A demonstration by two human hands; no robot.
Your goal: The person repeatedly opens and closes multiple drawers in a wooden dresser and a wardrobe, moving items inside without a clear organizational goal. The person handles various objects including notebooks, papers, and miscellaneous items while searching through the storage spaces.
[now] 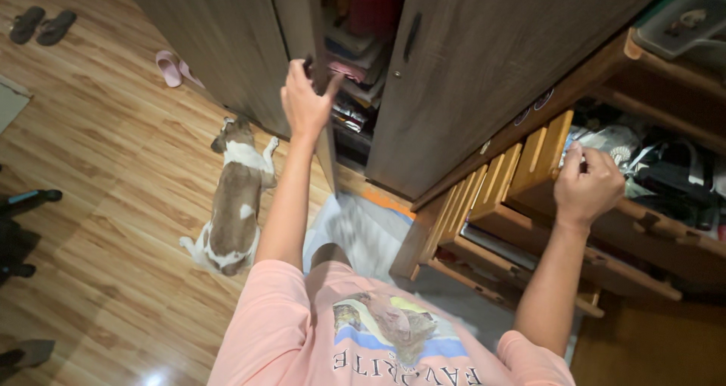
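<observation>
My left hand (304,102) grips the edge of a dark wood-grain wardrobe door (302,31) that stands partly ajar. Through the gap I see stacked folded clothes (355,61) on shelves. My right hand (588,183) rests on the top slat of a light wooden rack (529,163) beside the wardrobe, fingers curled over its edge. Behind that hand lie dark bags and cloth (665,174) on the rack's shelf. I wear a pink printed shirt (363,333).
A brown and white dog (231,204) lies on the wooden floor (98,167) just left of my legs. Pink slippers (172,68) sit by the wardrobe, dark sandals (41,24) farther left. A pale cloth (363,227) lies at my feet. A plastic bin (681,23) sits upper right.
</observation>
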